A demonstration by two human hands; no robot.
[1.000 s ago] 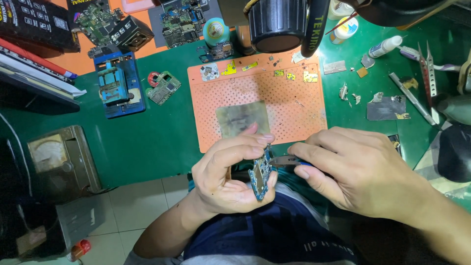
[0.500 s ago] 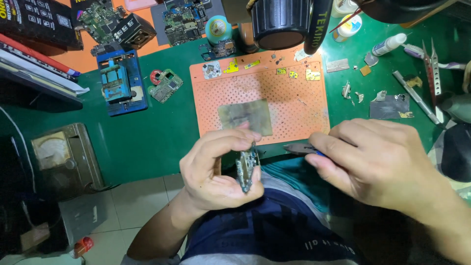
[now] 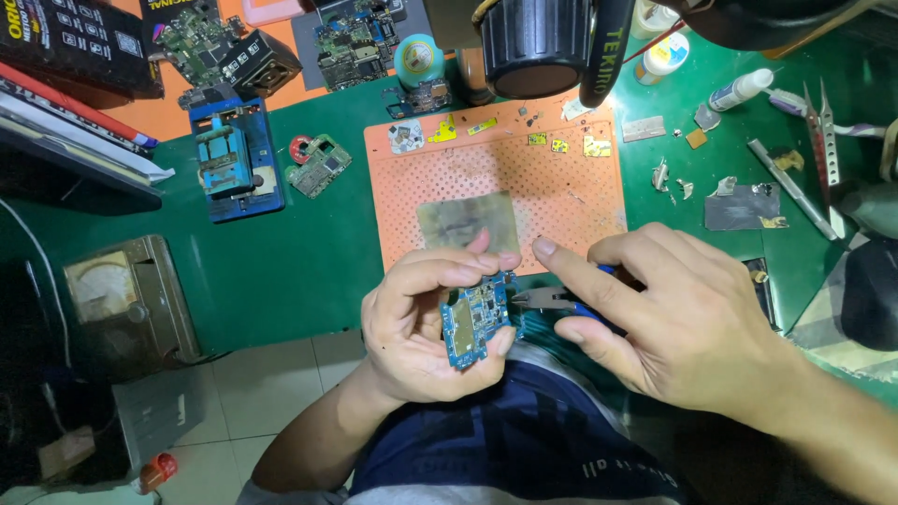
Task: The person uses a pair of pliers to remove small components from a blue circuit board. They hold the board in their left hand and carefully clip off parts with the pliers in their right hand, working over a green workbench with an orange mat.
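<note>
Low in the middle of the frame, your left hand pinches a small blue circuit board by its edges, face up; your right hand, just right of it, grips small pliers whose tip touches the board's right edge. Beyond, toward the top, lies an orange work mat on the green bench; a blue board holder sits at upper left.

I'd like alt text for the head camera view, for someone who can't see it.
A person's left hand holds a small blue circuit board while the right hand brings small pliers to its edge. Beyond lie an orange perforated mat on a green bench, and more circuit boards.
</note>
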